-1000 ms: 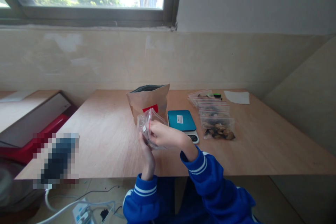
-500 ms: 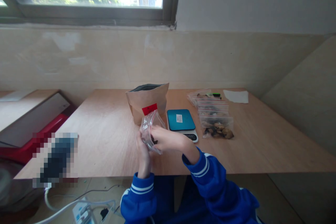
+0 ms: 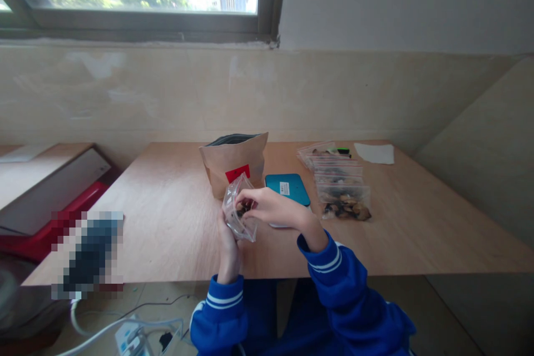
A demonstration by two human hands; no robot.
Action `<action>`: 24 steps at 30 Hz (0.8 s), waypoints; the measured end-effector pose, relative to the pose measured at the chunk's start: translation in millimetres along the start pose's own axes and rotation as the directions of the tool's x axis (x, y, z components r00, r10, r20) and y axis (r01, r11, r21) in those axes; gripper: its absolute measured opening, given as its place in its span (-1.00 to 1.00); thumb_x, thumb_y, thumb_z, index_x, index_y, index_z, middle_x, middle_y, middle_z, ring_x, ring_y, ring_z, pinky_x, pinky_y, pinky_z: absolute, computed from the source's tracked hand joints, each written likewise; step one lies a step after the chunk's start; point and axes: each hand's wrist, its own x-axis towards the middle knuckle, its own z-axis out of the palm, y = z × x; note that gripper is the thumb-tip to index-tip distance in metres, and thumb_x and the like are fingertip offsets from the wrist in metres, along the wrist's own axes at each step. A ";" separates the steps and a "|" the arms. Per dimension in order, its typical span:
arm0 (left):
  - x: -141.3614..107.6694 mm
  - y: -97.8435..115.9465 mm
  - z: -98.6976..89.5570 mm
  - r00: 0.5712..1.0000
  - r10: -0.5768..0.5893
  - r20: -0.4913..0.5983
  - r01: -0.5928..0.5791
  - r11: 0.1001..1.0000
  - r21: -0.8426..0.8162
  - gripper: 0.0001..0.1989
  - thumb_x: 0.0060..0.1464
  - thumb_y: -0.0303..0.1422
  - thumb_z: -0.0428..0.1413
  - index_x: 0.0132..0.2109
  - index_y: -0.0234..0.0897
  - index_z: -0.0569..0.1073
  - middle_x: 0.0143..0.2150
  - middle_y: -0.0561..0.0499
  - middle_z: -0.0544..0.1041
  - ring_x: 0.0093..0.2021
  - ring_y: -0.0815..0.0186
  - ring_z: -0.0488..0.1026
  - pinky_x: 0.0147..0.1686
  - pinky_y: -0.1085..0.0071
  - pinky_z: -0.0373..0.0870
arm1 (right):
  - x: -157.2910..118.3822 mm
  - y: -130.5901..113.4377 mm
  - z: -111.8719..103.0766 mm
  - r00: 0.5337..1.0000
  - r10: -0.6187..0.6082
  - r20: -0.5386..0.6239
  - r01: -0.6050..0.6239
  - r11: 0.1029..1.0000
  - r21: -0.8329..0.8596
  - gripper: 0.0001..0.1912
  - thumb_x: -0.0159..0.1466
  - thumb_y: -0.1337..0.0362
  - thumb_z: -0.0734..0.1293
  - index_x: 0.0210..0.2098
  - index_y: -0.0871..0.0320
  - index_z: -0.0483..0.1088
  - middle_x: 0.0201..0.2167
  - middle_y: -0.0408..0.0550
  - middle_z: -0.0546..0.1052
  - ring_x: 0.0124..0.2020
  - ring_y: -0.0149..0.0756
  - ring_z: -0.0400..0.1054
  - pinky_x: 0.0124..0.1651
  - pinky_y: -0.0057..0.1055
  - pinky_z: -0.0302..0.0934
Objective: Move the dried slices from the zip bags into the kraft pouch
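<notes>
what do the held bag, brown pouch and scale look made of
Held bag: thin, glossy plastic, see-through with highlights. Brown pouch: probably matte kraft paper, from its tan, creased face. Scale: perhaps satin plastic, from its smooth blue top; metal possible.

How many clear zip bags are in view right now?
At least 4: the held bag in the left hand, then, overlapping to the right of the scale, the front bag, the middle bag and the back bag. The overlap may hide more.
</notes>
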 end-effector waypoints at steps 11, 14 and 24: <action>-10.4 9.3 1.4 0.998 -0.058 0.021 0.053 0.984 0.170 -0.43 0.17 0.03 -0.10 -0.18 -0.38 0.58 -0.29 -0.13 0.64 -0.52 0.33 0.44 -0.62 0.49 0.26 | 31.8 -29.8 -74.8 0.839 -0.248 -0.485 0.237 0.968 -0.084 -0.80 0.24 0.44 0.34 -0.12 0.17 0.42 -0.15 -0.05 0.56 -0.15 -0.33 0.45 -0.09 -0.38 0.34; -11.4 11.4 3.2 0.998 -0.055 0.009 0.053 0.985 0.162 -0.42 0.16 0.03 -0.07 -0.04 -0.37 0.55 -0.29 -0.11 0.64 -0.46 0.30 0.48 -0.57 0.48 0.30 | 54.2 -23.5 -81.0 0.810 -0.296 -0.507 0.231 0.954 -0.189 -0.78 0.23 0.50 0.29 -0.14 0.19 0.41 -0.18 -0.06 0.55 -0.15 -0.33 0.43 -0.13 -0.42 0.30; -5.4 -0.3 -2.7 0.999 -0.042 0.016 0.039 0.987 0.157 -0.40 0.16 0.02 -0.11 -0.31 -0.41 0.61 -0.28 -0.21 0.63 -0.44 0.27 0.50 -0.54 0.43 0.33 | 78.6 3.7 -72.3 0.844 -0.299 -0.445 0.156 0.931 -0.329 -0.79 0.31 0.48 0.19 -0.14 0.23 0.41 -0.11 0.06 0.55 -0.07 -0.25 0.41 0.04 -0.30 0.25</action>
